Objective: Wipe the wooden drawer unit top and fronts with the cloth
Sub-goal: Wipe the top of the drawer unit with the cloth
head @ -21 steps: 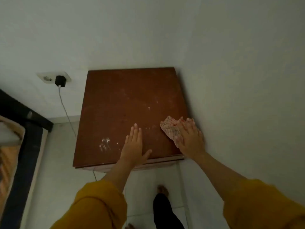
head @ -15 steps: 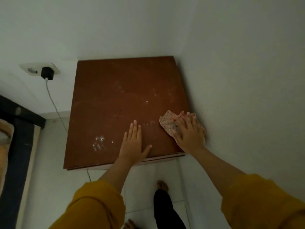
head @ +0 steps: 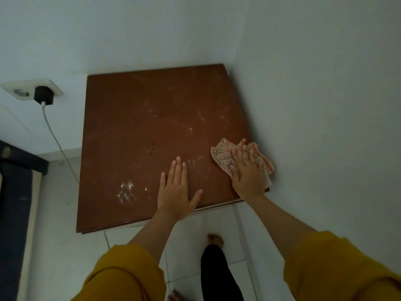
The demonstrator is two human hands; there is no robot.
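The wooden drawer unit [head: 141, 131] stands in a room corner; only its brown top shows, marked with white dusty smears near the front left and the middle. Its fronts are hidden below the top. A checked red-and-cream cloth [head: 223, 153] lies crumpled at the top's front right corner, against the right wall. My right hand [head: 247, 172] presses flat on the cloth, fingers spread over it. My left hand [head: 176, 190] rests flat and open on the bare wood near the front edge, left of the cloth.
White walls close in behind and to the right of the unit. A wall socket with a black charger [head: 43, 95] and its white cable [head: 58, 142] hang left of it. A dark bed frame [head: 15, 192] stands at the far left. My feet are on white floor tiles [head: 217, 222].
The view has drifted slightly, so the unit sits lower and farther right in frame. My right hand and the cloth stay at the front right corner; the left hand stays flat.
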